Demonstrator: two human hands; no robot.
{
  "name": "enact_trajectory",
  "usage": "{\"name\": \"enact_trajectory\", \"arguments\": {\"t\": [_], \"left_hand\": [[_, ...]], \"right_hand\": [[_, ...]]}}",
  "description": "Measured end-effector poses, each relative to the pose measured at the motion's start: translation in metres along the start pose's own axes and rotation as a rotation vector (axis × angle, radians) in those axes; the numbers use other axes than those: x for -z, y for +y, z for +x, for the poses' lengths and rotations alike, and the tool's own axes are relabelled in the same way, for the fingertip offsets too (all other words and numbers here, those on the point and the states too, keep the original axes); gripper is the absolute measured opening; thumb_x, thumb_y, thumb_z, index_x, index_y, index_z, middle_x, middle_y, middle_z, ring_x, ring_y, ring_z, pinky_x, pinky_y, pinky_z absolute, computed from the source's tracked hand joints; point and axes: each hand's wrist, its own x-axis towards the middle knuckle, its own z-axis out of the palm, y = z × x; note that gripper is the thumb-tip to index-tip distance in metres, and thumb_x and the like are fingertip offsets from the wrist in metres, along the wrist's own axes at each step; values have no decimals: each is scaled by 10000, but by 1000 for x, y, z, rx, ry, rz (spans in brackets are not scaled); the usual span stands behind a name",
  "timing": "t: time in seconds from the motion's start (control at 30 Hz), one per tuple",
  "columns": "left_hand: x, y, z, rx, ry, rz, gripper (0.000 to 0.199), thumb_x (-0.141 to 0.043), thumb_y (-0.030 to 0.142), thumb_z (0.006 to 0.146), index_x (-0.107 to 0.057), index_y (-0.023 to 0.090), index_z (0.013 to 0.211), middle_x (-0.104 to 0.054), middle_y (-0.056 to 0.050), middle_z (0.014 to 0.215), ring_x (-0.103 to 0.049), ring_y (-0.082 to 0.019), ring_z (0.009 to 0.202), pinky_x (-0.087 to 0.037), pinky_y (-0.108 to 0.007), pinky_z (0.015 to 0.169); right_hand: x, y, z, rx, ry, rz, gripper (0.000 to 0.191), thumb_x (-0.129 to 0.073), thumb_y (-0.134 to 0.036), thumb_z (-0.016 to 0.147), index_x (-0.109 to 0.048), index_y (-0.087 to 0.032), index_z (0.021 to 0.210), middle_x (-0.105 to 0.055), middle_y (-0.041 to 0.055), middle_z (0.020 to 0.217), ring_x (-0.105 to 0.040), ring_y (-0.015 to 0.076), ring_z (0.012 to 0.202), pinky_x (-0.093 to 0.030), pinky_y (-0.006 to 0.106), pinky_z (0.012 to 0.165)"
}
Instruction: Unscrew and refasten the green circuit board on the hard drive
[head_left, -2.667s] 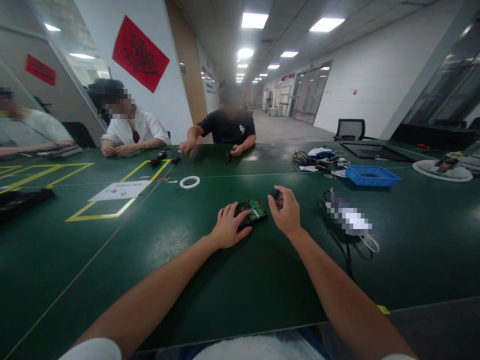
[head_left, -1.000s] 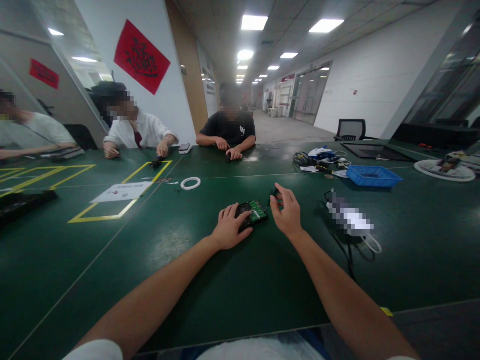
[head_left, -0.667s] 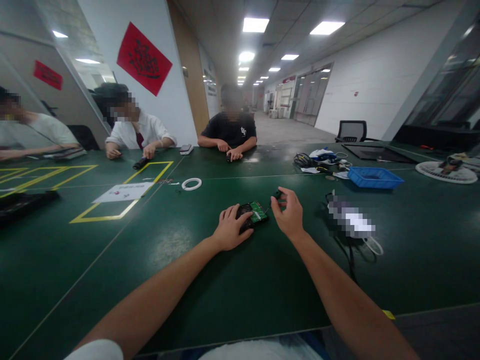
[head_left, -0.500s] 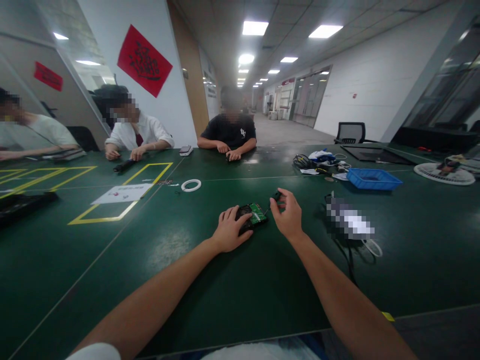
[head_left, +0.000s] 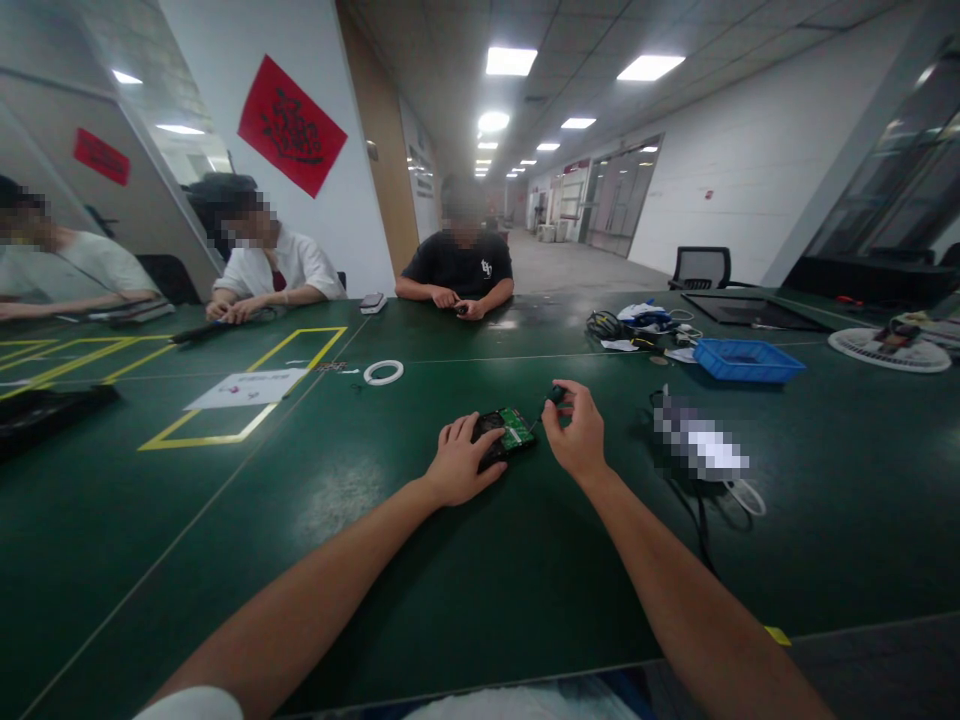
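Note:
A black hard drive [head_left: 516, 430] with a green circuit board facing up lies on the green table, in front of me. My left hand [head_left: 461, 462] grips it from the left, fingers over the far side and thumb along the near edge, hiding part of it. In my right hand [head_left: 577, 432] is a small screwdriver [head_left: 555, 395], its dark handle pinched between thumb and fingers. Its thin shaft slants down to the drive's right end; whether the tip sits in a screw is too small to tell.
Right of my hand lies a blurred-out device [head_left: 701, 440] with cables. Beyond it are a blue tray [head_left: 750, 362], a cable pile [head_left: 637, 322] and a white fan grille [head_left: 889, 348]. A white ring [head_left: 383, 373] and a paper sheet [head_left: 247, 388] lie left. Several people sit across the table.
My hands, the drive and the screwdriver stay nearly in place, with only a slight shift of the right fingers. Across the table, a person in white has moved a dark object leftwards.

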Motion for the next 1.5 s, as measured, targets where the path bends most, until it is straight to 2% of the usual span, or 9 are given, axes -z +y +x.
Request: {"name": "enact_trajectory", "arguments": {"t": [0.2, 0.4, 0.63, 0.83, 0.93, 1.13, 1.37, 1.5], "left_hand": [[-1, 0, 0, 10, -6, 1, 621, -628, 555, 898, -494, 362, 1474, -318, -120, 1594, -285, -406, 1438, -251, -617, 1128], [0, 1, 0, 3, 1, 10, 628, -618, 557, 905, -478, 365, 1486, -323, -120, 1584, -281, -400, 1442, -258, -609, 1131], [-1, 0, 0, -2, -5, 15, 629, -608, 566, 908, -472, 364, 1488, -311, -126, 1587, -278, -404, 1443, -257, -613, 1131], [0, -1, 0, -5, -8, 4, 629, -612, 563, 907, -477, 360, 1487, -299, -126, 1595, -265, -413, 1447, -245, -629, 1131], [0, -1, 0, -4, -4, 11, 633, -612, 565, 907, -472, 361, 1490, -304, -129, 1590, -270, -409, 1444, -253, -622, 1127], [-3, -2, 1, -1, 2, 15, 633, -627, 551, 900, -481, 357, 1484, -301, -127, 1595, -278, -411, 1437, -254, -612, 1125], [-1, -1, 0, -7, 6, 18, 627, -622, 547, 905, -485, 350, 1484, -313, -131, 1588, -274, -409, 1441, -256, -608, 1128], [-1, 0, 0, -12, 9, 22, 629, -621, 547, 906, -480, 353, 1487, -316, -133, 1583, -283, -404, 1437, -261, -601, 1128]], "right_hand": [[1, -1, 1, 7, 14, -15, 365, -605, -384, 938, -537, -225, 1260, -630, 116, 1161, -670, 226, 897, -641, 384, 686], [4, -6, 1, 35, -11, -19, 356, -586, -379, 959, -555, -218, 1275, -578, 122, 1153, -650, 205, 833, -643, 409, 748], [1, -4, 0, 27, -62, 11, 474, -535, -343, 975, -475, -217, 1428, -584, 145, 1269, -668, 233, 955, -644, 417, 800], [2, -2, 0, 30, -48, -69, 469, -561, -371, 963, -520, -224, 1407, -606, 108, 1102, -642, 217, 844, -624, 427, 797], [3, -4, 0, 28, -52, -70, 468, -588, -397, 952, -542, -231, 1387, -585, 98, 1093, -632, 200, 808, -621, 406, 781], [2, -4, 0, 17, -87, -25, 478, -501, -335, 991, -472, -230, 1455, -580, 125, 1211, -636, 222, 958, -617, 392, 820], [5, -6, 1, 28, -75, -69, 466, -541, -383, 979, -516, -242, 1423, -588, 105, 1112, -625, 210, 847, -608, 405, 799], [4, -7, 1, 36, -99, -72, 481, -508, -358, 992, -483, -244, 1458, -582, 106, 1143, -629, 211, 886, -601, 391, 815]]}}
